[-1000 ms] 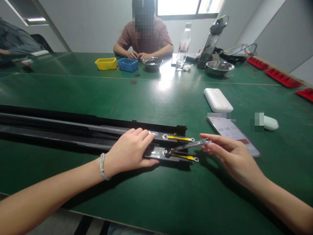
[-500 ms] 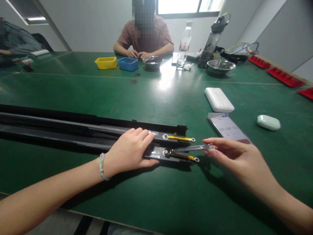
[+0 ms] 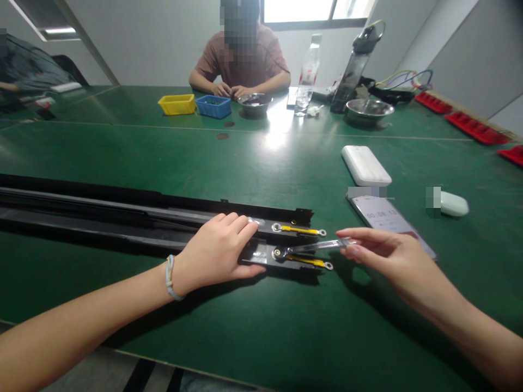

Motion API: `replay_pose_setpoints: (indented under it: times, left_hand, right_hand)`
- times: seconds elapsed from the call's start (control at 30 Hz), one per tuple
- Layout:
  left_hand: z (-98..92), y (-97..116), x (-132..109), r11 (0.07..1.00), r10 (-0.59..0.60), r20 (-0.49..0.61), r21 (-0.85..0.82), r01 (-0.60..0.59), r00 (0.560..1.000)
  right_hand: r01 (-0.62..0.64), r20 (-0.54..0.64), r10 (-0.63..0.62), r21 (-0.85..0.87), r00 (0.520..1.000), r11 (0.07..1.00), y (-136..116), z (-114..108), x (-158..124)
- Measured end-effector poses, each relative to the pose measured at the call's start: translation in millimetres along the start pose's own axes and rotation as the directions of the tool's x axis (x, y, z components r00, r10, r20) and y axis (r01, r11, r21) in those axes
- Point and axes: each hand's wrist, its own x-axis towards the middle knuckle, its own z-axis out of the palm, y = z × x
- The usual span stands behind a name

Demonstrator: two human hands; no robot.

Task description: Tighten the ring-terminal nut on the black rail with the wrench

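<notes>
Left hand (image 3: 223, 245)'s lying over the black rails (image 3: 122, 231), probably steadying them, can't tell if it's clamping. Right hand (image 3: 390, 253)'s pinching the wrench (image 3: 314, 246) by its free end, likely for leverage, other end sitting around the nearer rail's nut (image 3: 278, 252).

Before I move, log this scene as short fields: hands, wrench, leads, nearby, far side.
Left hand: laid across both black rails
Right hand: fingertips pinching the free end of the wrench
Wrench: other end around the bolt on the near rail
Leads: two, yellow, one per rail, ring tips past the rail ends
Nearby: phone, white box
Far side: yellow bin, blue bin, bowl, seated person
</notes>
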Motion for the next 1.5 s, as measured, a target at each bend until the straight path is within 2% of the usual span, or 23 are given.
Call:
replay_pose_setpoints:
  times: [0.27,0.4,0.5,0.7,0.9,1.1,1.23,1.33,1.5]
  left_hand:
    - [-0.7,2.8,2.0,1.0,0.004,-0.001,-0.009,-0.004,1.0]
    - [0.4,4.2,3.2,1.0,0.009,-0.004,-0.004,-0.009,1.0]
    - [1.0,4.4,2.7,1.0,0.008,0.001,-0.006,-0.008,1.0]
    - [1.9,5.6,1.6,1.0,0.013,-0.009,0.002,-0.012,1.0]
    - [0.6,4.8,1.8,1.0,0.006,0.002,0.006,-0.006,1.0]
    - [2.0,3.0,2.3,1.0,0.004,-0.003,0.004,-0.004,1.0]
    - [3.7,3.4,4.9,1.0,0.005,-0.003,0.003,-0.005,1.0]
    - [4.2,2.9,5.8,1.0,0.008,-0.001,0.001,-0.008,1.0]
    - [5.5,1.2,4.5,1.0,0.003,-0.006,-0.001,-0.003,1.0]
  right_hand:
    - [0.035,0.212,-0.04,0.025,0.976,0.999,-6.7,-6.3,-11.2]
    - [0.028,0.262,-0.046,0.073,0.964,0.997,-4.4,-6.2,-14.1]
    - [0.013,0.245,-0.029,0.067,0.969,0.998,-6.0,-8.1,-10.8]
    - [0.008,0.131,-0.014,0.05,0.991,0.999,-1.2,-11.7,-1.3]
    - [-0.041,0.021,0.038,0.173,0.999,0.984,10.8,-0.8,2.9]
    - [-0.167,0.067,0.154,0.357,0.986,0.919,10.1,6.9,5.4]
    - [-0.169,0.072,0.153,0.402,0.986,0.9,12.4,4.6,9.1]
    - [-0.119,0.071,0.101,0.338,0.992,0.934,12.1,0.1,9.9]
    - [-0.012,0.141,-0.004,0.112,0.99,0.994,3.2,-5.8,0.7]
